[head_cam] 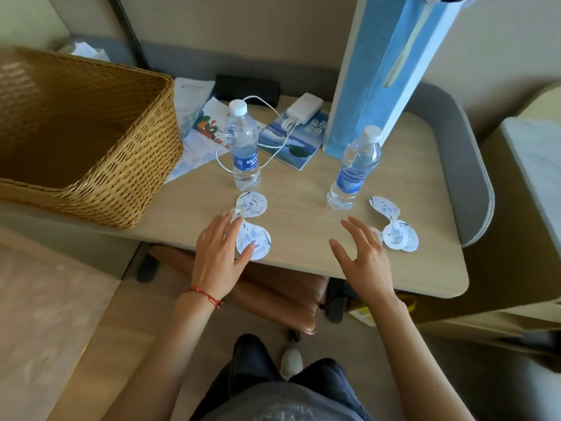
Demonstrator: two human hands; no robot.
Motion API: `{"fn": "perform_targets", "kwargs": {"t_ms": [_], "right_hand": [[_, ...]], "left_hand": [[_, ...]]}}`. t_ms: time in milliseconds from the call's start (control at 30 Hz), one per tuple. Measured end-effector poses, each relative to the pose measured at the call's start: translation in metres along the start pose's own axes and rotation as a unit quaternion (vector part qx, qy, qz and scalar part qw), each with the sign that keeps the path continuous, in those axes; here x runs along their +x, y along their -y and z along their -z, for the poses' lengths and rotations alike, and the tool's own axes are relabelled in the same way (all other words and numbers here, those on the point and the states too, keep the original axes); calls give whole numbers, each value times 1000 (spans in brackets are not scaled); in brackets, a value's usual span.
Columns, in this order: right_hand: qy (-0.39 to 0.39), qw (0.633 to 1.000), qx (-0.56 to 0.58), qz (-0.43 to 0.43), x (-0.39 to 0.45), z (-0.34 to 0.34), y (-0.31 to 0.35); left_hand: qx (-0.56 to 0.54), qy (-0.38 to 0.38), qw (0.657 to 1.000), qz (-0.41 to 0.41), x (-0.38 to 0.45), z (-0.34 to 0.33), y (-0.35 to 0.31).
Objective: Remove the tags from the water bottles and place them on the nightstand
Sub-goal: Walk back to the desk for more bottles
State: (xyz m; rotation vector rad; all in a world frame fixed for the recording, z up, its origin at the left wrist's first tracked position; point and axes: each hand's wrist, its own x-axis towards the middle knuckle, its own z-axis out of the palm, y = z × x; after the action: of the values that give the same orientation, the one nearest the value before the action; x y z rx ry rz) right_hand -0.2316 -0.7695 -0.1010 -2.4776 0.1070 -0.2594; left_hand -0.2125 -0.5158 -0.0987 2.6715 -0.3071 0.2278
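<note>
Two clear water bottles with blue labels and white caps stand upright on the light wooden nightstand (425, 183): one (243, 147) at centre left, the other (355, 168) at centre right. A white tag with blue print (253, 221) lies flat in front of the left bottle. My left hand (220, 253) rests on this tag's near half, fingers spread, thumb on its edge. A second white tag (393, 224) lies flat to the right of the right bottle. My right hand (364, 256) hovers open beside it, fingers apart, holding nothing.
A large wicker basket (76, 132) fills the left. Behind the bottles lie leaflets (291, 144), a white power bank (305, 110) with a looping cable, and a tall blue paper bag (385, 71). A brown stool (273, 287) stands under the front edge.
</note>
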Motion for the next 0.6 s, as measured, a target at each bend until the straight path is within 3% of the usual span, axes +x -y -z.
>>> {"fn": "perform_targets", "kwargs": {"t_ms": [367,600], "right_hand": [[-97,993,38,-62,52,-18,-2],[-158,966,106,-172,78,-26,-2]], "left_hand": [[-55,-28,998,24,59,-10,30],[-190,-62,972,119,96,-13,44]]}}
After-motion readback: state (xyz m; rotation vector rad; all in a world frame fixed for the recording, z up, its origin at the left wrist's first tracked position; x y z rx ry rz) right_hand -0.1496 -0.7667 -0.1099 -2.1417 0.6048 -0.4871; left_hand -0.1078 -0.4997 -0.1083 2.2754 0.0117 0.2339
